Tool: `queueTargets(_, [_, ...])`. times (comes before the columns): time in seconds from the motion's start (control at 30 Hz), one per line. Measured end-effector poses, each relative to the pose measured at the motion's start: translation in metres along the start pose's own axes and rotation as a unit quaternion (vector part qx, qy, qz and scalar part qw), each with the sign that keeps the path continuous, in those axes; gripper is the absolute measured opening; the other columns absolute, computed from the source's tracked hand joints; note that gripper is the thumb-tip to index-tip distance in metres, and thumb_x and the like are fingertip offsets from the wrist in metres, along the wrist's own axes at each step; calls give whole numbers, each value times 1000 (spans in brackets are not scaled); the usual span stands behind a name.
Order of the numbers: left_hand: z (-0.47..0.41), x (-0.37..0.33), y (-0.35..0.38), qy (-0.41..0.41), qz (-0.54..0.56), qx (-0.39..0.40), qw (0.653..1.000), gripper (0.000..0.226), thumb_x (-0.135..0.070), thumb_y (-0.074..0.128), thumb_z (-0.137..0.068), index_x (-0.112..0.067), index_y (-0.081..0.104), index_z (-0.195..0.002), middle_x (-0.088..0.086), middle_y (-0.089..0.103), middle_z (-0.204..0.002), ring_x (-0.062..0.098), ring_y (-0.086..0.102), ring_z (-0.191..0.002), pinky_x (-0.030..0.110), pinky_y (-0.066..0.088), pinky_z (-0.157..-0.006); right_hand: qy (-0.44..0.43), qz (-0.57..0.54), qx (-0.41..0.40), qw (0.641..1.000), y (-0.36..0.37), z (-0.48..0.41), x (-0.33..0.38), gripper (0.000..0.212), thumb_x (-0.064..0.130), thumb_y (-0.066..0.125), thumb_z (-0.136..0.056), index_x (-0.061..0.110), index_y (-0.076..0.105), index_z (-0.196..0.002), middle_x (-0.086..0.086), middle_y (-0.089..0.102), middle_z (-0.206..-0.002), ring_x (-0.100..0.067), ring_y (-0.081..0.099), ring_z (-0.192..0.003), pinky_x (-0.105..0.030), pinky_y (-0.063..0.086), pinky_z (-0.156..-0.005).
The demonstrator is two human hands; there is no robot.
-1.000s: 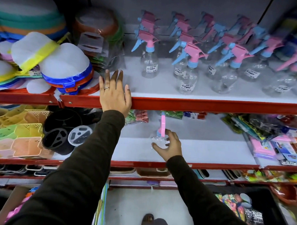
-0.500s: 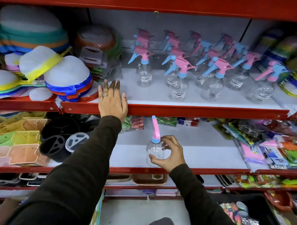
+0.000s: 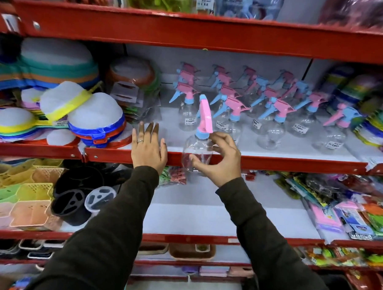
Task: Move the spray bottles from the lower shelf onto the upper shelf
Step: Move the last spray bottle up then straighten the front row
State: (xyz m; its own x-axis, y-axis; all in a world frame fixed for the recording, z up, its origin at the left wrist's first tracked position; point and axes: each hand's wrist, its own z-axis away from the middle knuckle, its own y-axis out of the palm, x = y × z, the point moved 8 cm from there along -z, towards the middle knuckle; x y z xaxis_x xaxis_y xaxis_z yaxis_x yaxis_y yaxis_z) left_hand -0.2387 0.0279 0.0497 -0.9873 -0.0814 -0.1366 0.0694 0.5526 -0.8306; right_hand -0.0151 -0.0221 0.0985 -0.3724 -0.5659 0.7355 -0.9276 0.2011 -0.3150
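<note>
Reading the labels first: small white price stickers with barcodes sit on the clear bottles on the upper shelf [image 3: 273,154], print too small and blurred to make out. A white tag on goods on the top shelf carries dark lettering, also unreadable.

Held spray bottle [image 3: 198,152]: clear plastic, rounded bulbous body, blue collar, pink trigger head standing upright. Its body overlaps the red metal front lip of the upper shelf, so it sits level with the shelf edge, in the air in front of it, not set down. No sticker visible on it.

Right hand [image 3: 218,161]: fingers curled round the bottle's right side, thumb low against the body, fingertips near the blue collar; a grip on the bottle.

Left hand [image 3: 148,148]: flat, fingers together and extended, palm on the red lip just left of the bottle, apart from it. Ring on one finger. Both sleeves dark.

Row of spray bottles [image 3: 273,117] stands on the white shelf surface behind and right of the held one, same clear bodies, pink and blue heads mixed.

Lower shelf [image 3: 205,217]: white surface, bare in the middle below the hands. Perforated plastic baskets [image 3: 23,201] at left, packeted goods [image 3: 348,208] at right. Round strainers [image 3: 95,116] with coloured rims at upper left.
</note>
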Motion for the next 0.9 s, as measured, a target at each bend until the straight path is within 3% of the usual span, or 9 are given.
queueTargets(0.13, [-2,1,1,-1,-5,2,1000,63,-39,18,-99,-5,41,-147,15,43,-153,34,25,-149,51,9,-124,4,-11,-11,1000,11,-35,1,64,31,87,-64,21,65,-124,9,56,-114,-3,61,-101,-13,49,-91])
queueTargets(0.4, [-1,-1,-3,3,-5,-8,1000,63,-38,20,-97,-5,44,-145,15,46,-151,34,28,-148,52,14,-123,58,71,44,995,52,-66,-30,64,30,85,-70,10,64,-127,-9,61,-122,-21,61,-112,-35,51,-101])
queueTargets(0.77, [-1,-1,-3,4,3,-22,1000,59,-36,25,-98,-5,48,-141,15,49,-149,33,31,-147,52,15,-123,83,87,61,991,59,-65,-49,62,24,79,-76,7,59,-131,-11,61,-126,-25,58,-118,-39,46,-105])
queueTargets(0.9, [0,-1,-3,3,-4,-17,1000,58,-36,25,-98,-5,47,-143,15,48,-150,33,30,-148,51,13,-124,99,89,37,990,61,-62,-49,76,41,83,-69,14,54,-134,-6,58,-131,-21,54,-123,-33,45,-106])
